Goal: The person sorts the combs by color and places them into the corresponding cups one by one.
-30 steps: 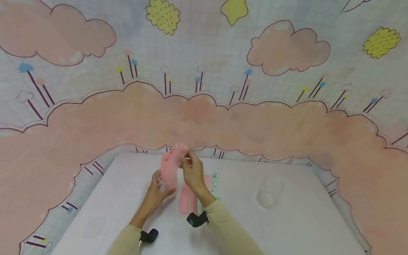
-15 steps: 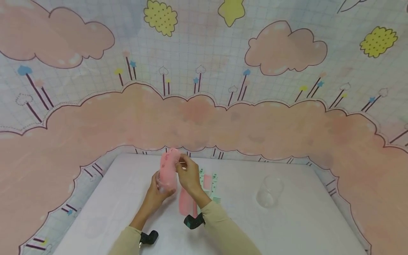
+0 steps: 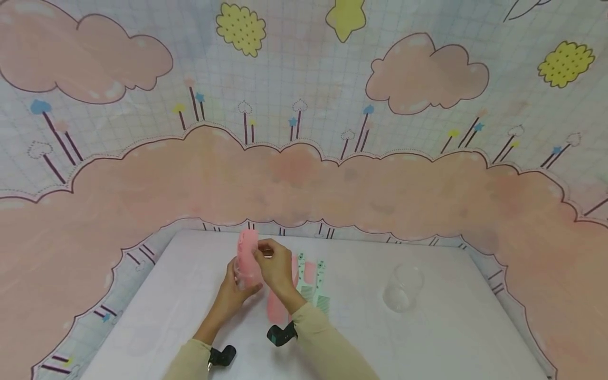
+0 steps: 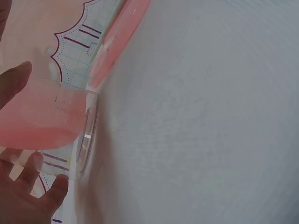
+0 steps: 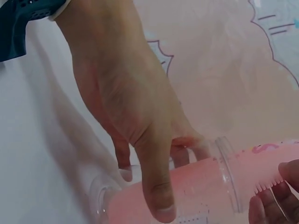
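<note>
My left hand (image 3: 230, 293) grips a clear cup (image 4: 88, 135), its fingers on one side and thumb on the other. A wide, curved pink comb (image 3: 247, 258) stands partly inside this cup, its upper part sticking out past the rim. With its fingertips my right hand (image 3: 276, 266) pinches the comb's protruding part. In the right wrist view the comb's teeth show beside the right fingers (image 5: 290, 175), and the left thumb (image 5: 161, 205) lies along the cup wall. Only the cup's base end shows fully in the left wrist view.
On the white table (image 3: 451, 327), pink combs (image 3: 275, 307) lie beside mint green combs (image 3: 324, 305), partly behind my right forearm. Another clear cup (image 3: 396, 295) rests to the right. A patterned cloth (image 3: 380, 195) rises behind the table.
My right hand has moved down and left, and the pink comb has sunk deeper into the cup and become more upright. The left hand keeps its grip in nearly the same place.
</note>
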Motion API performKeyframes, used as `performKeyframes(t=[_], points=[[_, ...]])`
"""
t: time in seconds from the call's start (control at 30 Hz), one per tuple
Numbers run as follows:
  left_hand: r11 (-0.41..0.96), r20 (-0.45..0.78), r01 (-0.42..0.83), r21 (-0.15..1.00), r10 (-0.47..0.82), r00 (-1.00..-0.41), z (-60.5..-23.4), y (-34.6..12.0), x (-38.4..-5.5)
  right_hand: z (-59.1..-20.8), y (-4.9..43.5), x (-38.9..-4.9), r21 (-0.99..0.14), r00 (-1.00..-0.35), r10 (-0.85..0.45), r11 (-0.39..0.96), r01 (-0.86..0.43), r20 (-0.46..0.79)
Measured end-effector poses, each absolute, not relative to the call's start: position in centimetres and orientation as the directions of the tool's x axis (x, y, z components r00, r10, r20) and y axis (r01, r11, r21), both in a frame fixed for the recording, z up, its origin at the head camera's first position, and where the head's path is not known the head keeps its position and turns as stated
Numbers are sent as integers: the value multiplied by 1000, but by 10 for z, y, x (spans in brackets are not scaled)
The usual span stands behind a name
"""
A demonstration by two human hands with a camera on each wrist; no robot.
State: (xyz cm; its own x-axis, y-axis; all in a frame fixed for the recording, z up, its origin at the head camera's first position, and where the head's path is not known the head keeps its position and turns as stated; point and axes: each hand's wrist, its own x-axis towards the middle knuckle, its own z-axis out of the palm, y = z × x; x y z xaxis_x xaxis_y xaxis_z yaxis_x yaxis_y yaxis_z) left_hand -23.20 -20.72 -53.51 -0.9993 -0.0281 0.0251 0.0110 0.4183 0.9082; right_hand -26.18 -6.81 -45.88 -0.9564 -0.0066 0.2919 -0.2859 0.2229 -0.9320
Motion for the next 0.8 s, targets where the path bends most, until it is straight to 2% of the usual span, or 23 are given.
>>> performKeyframes(t=[0.23,0.47,0.67,0.8], points=[[415,-3,-15,910,-30,-1000,-535,-207,-232,-463,-66,-264,-923,-953,4,249,-292,303],[412,9,-5,911,-33,-999,-534,-206,-232,-465,-63,-265,-915,-938,19,229,-333,347],[419,-8,-19,908,-29,-1000,-535,-207,-231,-465,-59,-263,-928,-950,10,218,-303,313],[418,-16,-24,908,-22,-1000,-535,-207,-232,-458,-54,-260,-925,-942,14,198,-326,335]])
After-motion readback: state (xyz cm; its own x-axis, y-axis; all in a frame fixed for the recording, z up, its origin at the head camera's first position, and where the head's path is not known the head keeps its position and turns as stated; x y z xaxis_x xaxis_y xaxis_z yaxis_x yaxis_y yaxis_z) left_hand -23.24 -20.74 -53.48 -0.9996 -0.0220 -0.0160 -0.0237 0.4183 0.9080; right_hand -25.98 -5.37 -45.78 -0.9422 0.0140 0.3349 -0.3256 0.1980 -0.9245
